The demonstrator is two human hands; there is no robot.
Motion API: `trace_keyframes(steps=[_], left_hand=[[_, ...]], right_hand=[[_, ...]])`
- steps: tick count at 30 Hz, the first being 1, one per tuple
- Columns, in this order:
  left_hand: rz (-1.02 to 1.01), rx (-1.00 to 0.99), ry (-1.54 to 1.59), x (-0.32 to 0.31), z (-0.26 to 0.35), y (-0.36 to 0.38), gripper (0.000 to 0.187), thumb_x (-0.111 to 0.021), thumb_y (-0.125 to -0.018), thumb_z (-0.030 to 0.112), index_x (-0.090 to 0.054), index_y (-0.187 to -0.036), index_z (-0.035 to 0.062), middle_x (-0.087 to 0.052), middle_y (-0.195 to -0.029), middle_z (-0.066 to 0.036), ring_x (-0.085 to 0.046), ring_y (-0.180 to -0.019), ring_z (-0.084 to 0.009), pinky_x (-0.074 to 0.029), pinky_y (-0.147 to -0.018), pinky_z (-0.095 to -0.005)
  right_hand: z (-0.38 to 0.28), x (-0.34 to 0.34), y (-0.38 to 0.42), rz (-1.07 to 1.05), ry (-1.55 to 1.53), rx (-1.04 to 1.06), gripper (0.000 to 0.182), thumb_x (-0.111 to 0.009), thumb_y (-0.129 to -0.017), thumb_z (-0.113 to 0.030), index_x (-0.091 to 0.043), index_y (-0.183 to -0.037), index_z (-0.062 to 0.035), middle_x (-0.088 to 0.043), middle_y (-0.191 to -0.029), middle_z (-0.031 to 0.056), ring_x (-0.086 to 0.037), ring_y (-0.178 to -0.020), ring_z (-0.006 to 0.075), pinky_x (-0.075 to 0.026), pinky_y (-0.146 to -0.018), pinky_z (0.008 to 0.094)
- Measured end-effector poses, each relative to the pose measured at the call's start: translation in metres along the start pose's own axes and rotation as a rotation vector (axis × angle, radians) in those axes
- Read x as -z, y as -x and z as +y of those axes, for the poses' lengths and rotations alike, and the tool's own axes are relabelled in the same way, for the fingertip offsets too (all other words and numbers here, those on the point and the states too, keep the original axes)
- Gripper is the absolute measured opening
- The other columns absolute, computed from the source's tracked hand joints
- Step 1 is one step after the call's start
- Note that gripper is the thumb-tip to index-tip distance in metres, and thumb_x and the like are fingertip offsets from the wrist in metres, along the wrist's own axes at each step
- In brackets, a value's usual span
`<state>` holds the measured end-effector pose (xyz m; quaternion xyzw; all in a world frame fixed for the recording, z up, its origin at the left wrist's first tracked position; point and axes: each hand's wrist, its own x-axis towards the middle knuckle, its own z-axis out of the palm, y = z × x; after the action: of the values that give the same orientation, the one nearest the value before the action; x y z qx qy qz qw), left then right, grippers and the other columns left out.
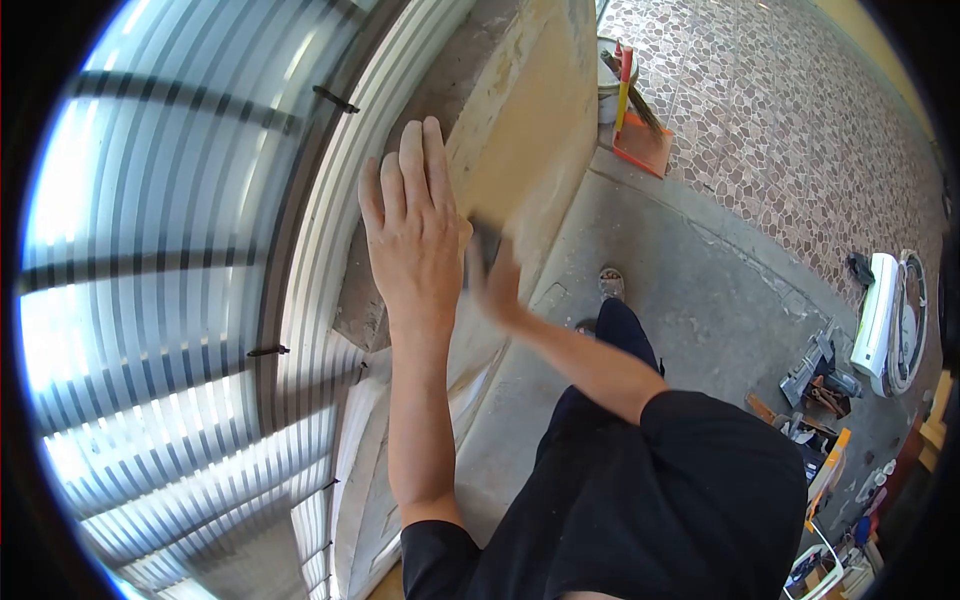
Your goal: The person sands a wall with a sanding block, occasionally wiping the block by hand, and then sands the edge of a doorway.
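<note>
My left hand (pixel 412 240) lies with its fingers stretched out, back upward, over the edge of a pale, patchy wall (pixel 590 90). A smooth tan area (pixel 535 140) shows on the wall's face, ahead of my hands. My right hand (pixel 500 283) is lower and to the right, close to the wall's face and smeared by motion. Its fingers are around a dark flat tool (pixel 487 235), too blurred to name exactly. Part of that tool is hidden by the fingers.
Corrugated translucent sheeting (pixel 180 180) on dark bars rises at left. A red dustpan (pixel 643 145) and a brush (pixel 640 105) stand by the wall's far end. A white appliance unit (pixel 875 315), coiled tubing (pixel 912 320) and several tools (pixel 820 375) lie right on the concrete floor (pixel 700 270).
</note>
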<state>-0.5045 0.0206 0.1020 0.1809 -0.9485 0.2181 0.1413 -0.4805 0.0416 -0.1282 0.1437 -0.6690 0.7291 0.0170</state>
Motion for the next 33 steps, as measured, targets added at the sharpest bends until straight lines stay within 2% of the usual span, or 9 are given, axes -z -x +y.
trace_keyframes(steps=[3, 5, 8, 12, 15, 22, 26, 28, 33], left_hand=[[0.018, -0.006, -0.104, -0.005, -0.001, 0.001, 0.091, -0.076, -0.075, 0.017, -0.034, -0.154, 0.0041, -0.044, -0.147, -0.006, -0.049, -0.125, -0.0212, -0.033, -0.12, -0.0442], [0.018, -0.002, -0.088, -0.004, -0.001, 0.002, 0.088, -0.075, -0.076, 0.016, -0.035, -0.154, 0.0042, -0.044, -0.147, -0.006, -0.048, -0.126, -0.0213, -0.033, -0.12, -0.0441], [0.028, 0.009, -0.055, -0.007, -0.002, 0.001, 0.101, -0.082, -0.069, 0.02, -0.032, -0.155, 0.0064, -0.043, -0.149, -0.006, -0.046, -0.13, -0.0236, -0.033, -0.121, -0.0438], [0.018, 0.0, -0.064, -0.007, -0.002, -0.001, 0.113, -0.09, -0.062, 0.023, -0.03, -0.156, 0.0076, -0.042, -0.15, -0.007, -0.044, -0.133, -0.026, -0.031, -0.121, -0.044], [0.023, -0.004, -0.054, -0.007, -0.002, 0.0, 0.11, -0.089, -0.063, 0.022, -0.031, -0.156, 0.0064, -0.041, -0.15, -0.007, -0.044, -0.133, -0.0258, -0.031, -0.121, -0.044], [-0.042, 0.022, -0.027, 0.003, -0.001, -0.001, 0.109, -0.087, -0.064, 0.024, -0.031, -0.155, 0.0052, -0.042, -0.15, -0.009, -0.044, -0.134, -0.0252, -0.031, -0.121, -0.0436], [-0.007, 0.0, -0.007, 0.004, -0.001, -0.001, 0.109, -0.087, -0.065, 0.025, -0.03, -0.156, 0.0045, -0.042, -0.15, -0.009, -0.044, -0.134, -0.0258, -0.031, -0.121, -0.0445], [-0.005, -0.01, 0.027, 0.004, -0.002, -0.001, 0.109, -0.087, -0.066, 0.025, -0.029, -0.156, 0.0043, -0.042, -0.15, -0.009, -0.044, -0.134, -0.0259, -0.03, -0.121, -0.0448], [0.083, 0.019, 0.165, 0.01, -0.004, 0.004, 0.101, -0.087, -0.069, 0.023, -0.034, -0.154, 0.0073, -0.043, -0.148, -0.009, -0.043, -0.134, -0.0288, -0.03, -0.117, -0.0478]], right_hand=[[0.01, 0.002, -0.147, 0.189, 0.04, -0.032, 0.037, -0.06, -0.101, -0.03, -0.054, -0.112, 0.0046, -0.069, -0.082, 0.0248, -0.07, -0.072, 0.0399, -0.052, -0.061, 0.0455], [0.006, 0.015, -0.2, 0.138, 0.167, -0.172, 0.037, -0.061, -0.101, -0.029, -0.055, -0.115, 0.0054, -0.071, -0.092, 0.0222, -0.07, -0.078, 0.0339, -0.054, -0.069, 0.0421], [-0.003, 0.006, -0.164, 0.146, 0.106, -0.097, 0.036, -0.06, -0.101, -0.03, -0.055, -0.112, 0.0042, -0.069, -0.083, 0.0246, -0.07, -0.072, 0.0402, -0.053, -0.061, 0.0457], [-0.017, -0.002, 0.006, -0.083, -0.022, 0.103, 0.049, -0.062, -0.1, -0.022, -0.045, -0.138, 0.0048, -0.07, -0.104, 0.029, -0.073, -0.094, 0.0394, -0.057, -0.076, 0.0427], [-0.015, 0.007, 0.0, -0.151, -0.027, 0.142, 0.045, -0.061, -0.1, -0.022, -0.047, -0.134, 0.0048, -0.07, -0.1, 0.0292, -0.073, -0.09, 0.0403, -0.057, -0.074, 0.0428], [-0.007, 0.009, -0.213, 0.178, 0.201, -0.099, 0.035, -0.055, -0.104, -0.029, -0.051, -0.114, 0.0041, -0.067, -0.088, 0.0284, -0.066, -0.075, 0.0457, -0.05, -0.062, 0.0488], [-0.03, 0.002, -0.093, 0.18, 0.078, 0.224, 0.037, -0.057, -0.103, -0.025, -0.05, -0.122, 0.0063, -0.067, -0.092, 0.0309, -0.069, -0.085, 0.0451, -0.053, -0.07, 0.0486], [-0.014, 0.018, -0.038, -0.112, 0.002, 0.134, 0.04, -0.058, -0.102, -0.024, -0.05, -0.126, 0.0068, -0.068, -0.094, 0.0297, -0.07, -0.087, 0.0432, -0.055, -0.073, 0.0475], [-0.056, 0.054, -0.145, 0.111, -0.136, -0.03, 0.034, -0.059, -0.102, -0.027, -0.053, -0.113, 0.0042, -0.069, -0.086, 0.0235, -0.07, -0.081, 0.0388, -0.053, -0.07, 0.046]])
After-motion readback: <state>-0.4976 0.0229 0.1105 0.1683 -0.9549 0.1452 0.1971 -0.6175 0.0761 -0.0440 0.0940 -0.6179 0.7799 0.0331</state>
